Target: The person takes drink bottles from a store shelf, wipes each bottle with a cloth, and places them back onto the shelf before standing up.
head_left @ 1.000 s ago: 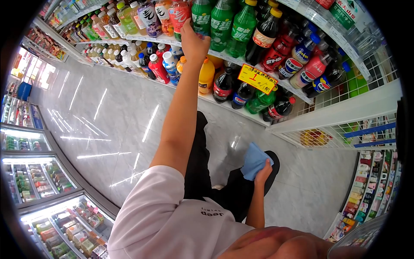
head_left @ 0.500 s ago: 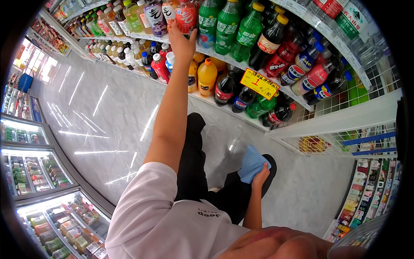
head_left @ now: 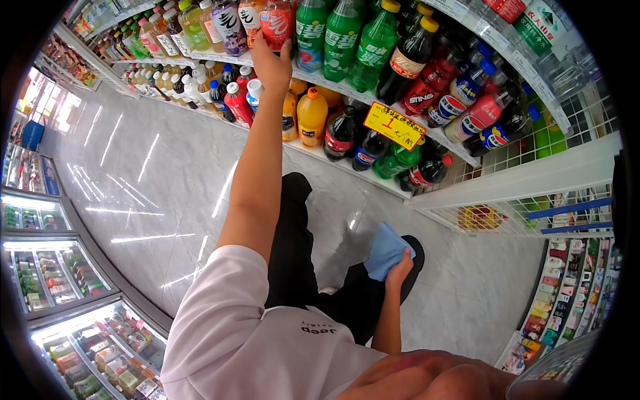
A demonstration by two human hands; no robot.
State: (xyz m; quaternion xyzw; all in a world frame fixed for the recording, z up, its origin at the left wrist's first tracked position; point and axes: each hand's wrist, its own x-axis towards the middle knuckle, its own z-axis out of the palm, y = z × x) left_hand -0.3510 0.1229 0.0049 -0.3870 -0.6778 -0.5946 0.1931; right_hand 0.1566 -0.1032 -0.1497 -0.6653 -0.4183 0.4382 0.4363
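My left hand (head_left: 272,67) reaches up to the upper drink shelf, its thumb and fingers spread round the lower part of a red-labelled bottle (head_left: 275,25). A purple-labelled bottle (head_left: 230,28) and an orange-and-white one (head_left: 251,15) stand to its left. On its right is a green bottle (head_left: 310,37) with a blue-tinted base. Low beside my leg, my right hand (head_left: 399,268) is closed on a folded light blue cloth (head_left: 384,251).
Below the upper shelf, a lower row holds orange juice bottles (head_left: 311,119) and cola bottles (head_left: 341,133). A yellow price sign (head_left: 395,125) hangs at the shelf edge. White wire racking (head_left: 520,177) stands right, glass-door coolers (head_left: 57,273) left, grey floor (head_left: 147,167) between.
My left hand has shifted left from the red-labelled bottle's right side, and its thumb and fingers now straddle the bottle's base. My right hand still holds the cloth.
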